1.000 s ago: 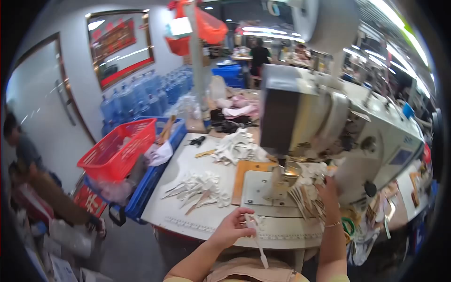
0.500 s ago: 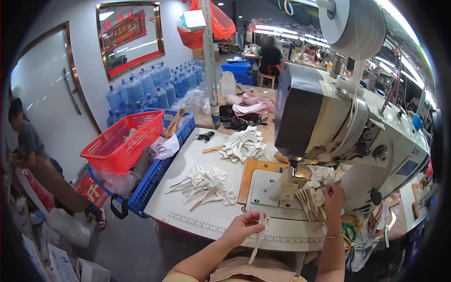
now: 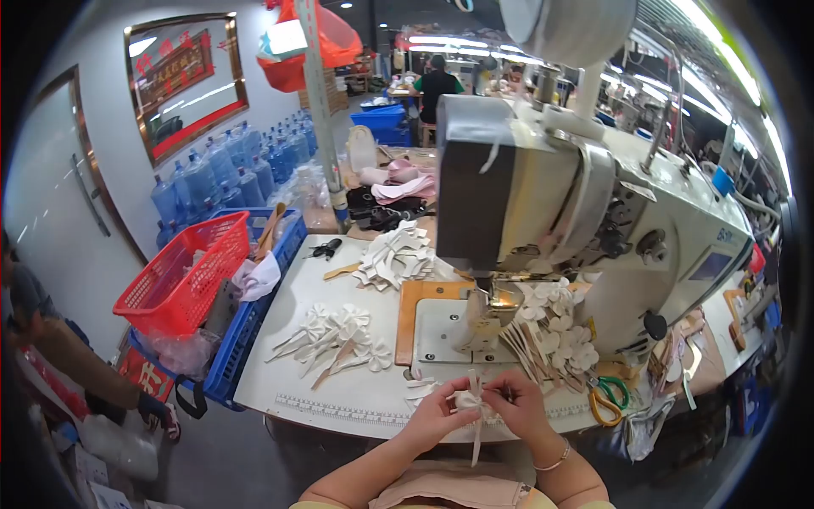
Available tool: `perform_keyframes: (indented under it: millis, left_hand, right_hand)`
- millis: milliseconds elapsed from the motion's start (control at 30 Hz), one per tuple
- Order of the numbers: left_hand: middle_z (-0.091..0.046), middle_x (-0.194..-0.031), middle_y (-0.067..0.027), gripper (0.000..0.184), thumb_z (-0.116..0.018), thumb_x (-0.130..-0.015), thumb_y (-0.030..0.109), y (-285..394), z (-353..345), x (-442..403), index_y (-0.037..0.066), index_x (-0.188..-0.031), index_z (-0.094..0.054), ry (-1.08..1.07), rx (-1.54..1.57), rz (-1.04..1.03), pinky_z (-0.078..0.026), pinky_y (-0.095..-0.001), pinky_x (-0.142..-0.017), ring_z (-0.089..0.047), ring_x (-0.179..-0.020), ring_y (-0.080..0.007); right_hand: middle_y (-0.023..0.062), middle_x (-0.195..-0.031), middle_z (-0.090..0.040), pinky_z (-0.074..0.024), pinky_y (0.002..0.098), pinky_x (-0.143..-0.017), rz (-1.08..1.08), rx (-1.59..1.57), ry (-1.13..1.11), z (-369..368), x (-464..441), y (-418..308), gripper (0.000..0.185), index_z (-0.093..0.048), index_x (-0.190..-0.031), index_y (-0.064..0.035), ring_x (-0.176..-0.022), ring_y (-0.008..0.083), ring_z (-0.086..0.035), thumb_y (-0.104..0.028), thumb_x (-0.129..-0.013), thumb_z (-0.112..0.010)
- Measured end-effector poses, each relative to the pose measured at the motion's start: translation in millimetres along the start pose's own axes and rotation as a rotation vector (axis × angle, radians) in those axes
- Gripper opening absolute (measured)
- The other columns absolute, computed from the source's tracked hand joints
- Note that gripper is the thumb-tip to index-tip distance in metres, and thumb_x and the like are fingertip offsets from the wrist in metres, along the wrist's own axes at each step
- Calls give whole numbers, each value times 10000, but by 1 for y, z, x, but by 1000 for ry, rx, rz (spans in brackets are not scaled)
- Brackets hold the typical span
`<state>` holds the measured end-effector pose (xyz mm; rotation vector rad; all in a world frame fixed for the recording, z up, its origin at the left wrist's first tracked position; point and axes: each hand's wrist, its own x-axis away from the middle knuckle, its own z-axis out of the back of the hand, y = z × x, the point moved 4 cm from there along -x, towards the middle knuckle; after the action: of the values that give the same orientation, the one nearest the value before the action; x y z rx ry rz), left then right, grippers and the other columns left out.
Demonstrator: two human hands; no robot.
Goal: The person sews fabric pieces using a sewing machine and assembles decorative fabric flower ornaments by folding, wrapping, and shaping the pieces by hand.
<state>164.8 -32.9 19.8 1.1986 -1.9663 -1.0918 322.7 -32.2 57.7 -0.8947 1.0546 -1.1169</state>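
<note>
"What's different about your hands?"

"My right hand (image 3: 519, 405) has left the heap of white flowers (image 3: 570, 343) by the sewing machine (image 3: 543, 182) and come over to meet my left hand (image 3: 437, 416). A half-second ago they worked apart; now they're together on one piece."

"Where is that piece?"

"Between my hands, just in front of the machine, over the near edge of the table (image 3: 254, 386). It's a white strip (image 3: 476, 445): one end pokes up above my fingers, the other hangs down past the table edge. A petal-shaped bit (image 3: 467, 399) sits against it at my fingertips. I can't tell whether the two are joined."

"And your grip?"

"My left thumb and fingers are closed on the strip, with hardly any gap. My right fingertips are pinched together on its other side. Whether they have a second bit tucked in behind, I can't tell."

"So what does that mean for the work?"

"I'd judge it has gone from picking up to two-handed fiddling with small parts. The scissors (image 3: 604, 411) lie off to my right, touched by neither hand, and the pile of flowers with tails (image 3: 339, 335) rests on the table to my left."
</note>
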Motion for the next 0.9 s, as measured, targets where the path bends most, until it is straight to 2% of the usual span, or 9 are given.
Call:
perform_keyframes:
  millis: [100,200,333,400,467,600,700,800,900]
  left_hand:
    - [-586,-1071,-68,483,-629,-818,-17,2,2,1,15,-1262,-443,56,-154,-114,-482,-235,-806,-581,-926,-114]
    - [-599,-1032,-61,488,-646,-815,3,9,7,3,25,-1261,-448,66,-165,-156,-483,-222,-774,-576,-898,-95]
    - [-569,-1105,-80,491,-653,-803,6,12,2,5,42,-1253,-459,27,-245,-240,-482,-231,-774,-582,-886,-103]
    - [-555,-1133,-85,488,-660,-793,9,20,1,5,45,-1242,-472,28,-320,-323,-480,-236,-783,-584,-884,-108]
    - [-526,-1164,-88,394,-669,-774,7,34,-4,9,34,-1149,-552,21,-827,-560,-487,-238,-774,-590,-872,-117]
    - [-528,-1147,-93,279,-685,-758,14,32,-9,9,20,-1030,-622,51,-713,-590,-489,-226,-748,-593,-862,-115]
    - [-529,-1140,-105,182,-659,-785,4,24,-8,9,19,-966,-648,107,-182,-562,-489,-215,-708,-594,-839,-107]
    - [-518,-1124,-105,321,-641,-798,-39,12,7,4,8,-1106,-561,168,-507,-455,-475,-232,-813,-565,-975,-134]
    - [-535,-1105,-88,394,-653,-785,-46,19,0,9,14,-1152,-524,275,-183,-474,-484,-226,-786,-576,-952,-128]
  right_hand:
    - [-15,-701,-553,-397,194,-566,-159,-166,92,-4,1,5,177,-622,-906,-9,-614,43,-468,-101,-780,-706]
    - [21,-754,-636,-452,201,-606,-248,-146,-103,-6,0,-2,191,-610,-945,3,-670,66,-577,-96,-799,-682]
    - [20,-726,-621,-432,199,-565,-198,-98,-89,-9,-1,10,177,-601,-937,-6,-625,71,-562,-96,-803,-674]
    - [-6,-695,-579,-366,196,-477,-383,-430,-116,-13,1,11,153,-619,-875,-31,-528,53,-470,-154,-808,-681]
    - [-9,-691,-573,-345,195,-459,-393,-558,-49,-18,2,16,132,-607,-863,-50,-510,54,-455,-146,-810,-680]
    - [-15,-679,-551,-328,200,-445,-424,-804,99,-25,2,12,111,-575,-853,-81,-497,64,-438,-128,-819,-671]
    - [-14,-679,-545,-334,204,-455,-452,-872,128,-32,3,11,101,-570,-841,-87,-513,66,-445,-126,-828,-662]
    - [-29,-708,-546,-349,216,-485,-463,-941,113,-42,4,15,96,-560,-846,-109,-569,70,-467,-140,-839,-651]
    - [-47,-729,-538,-356,225,-510,-496,-987,90,-48,7,20,101,-554,-847,-129,-619,68,-480,-160,-844,-650]
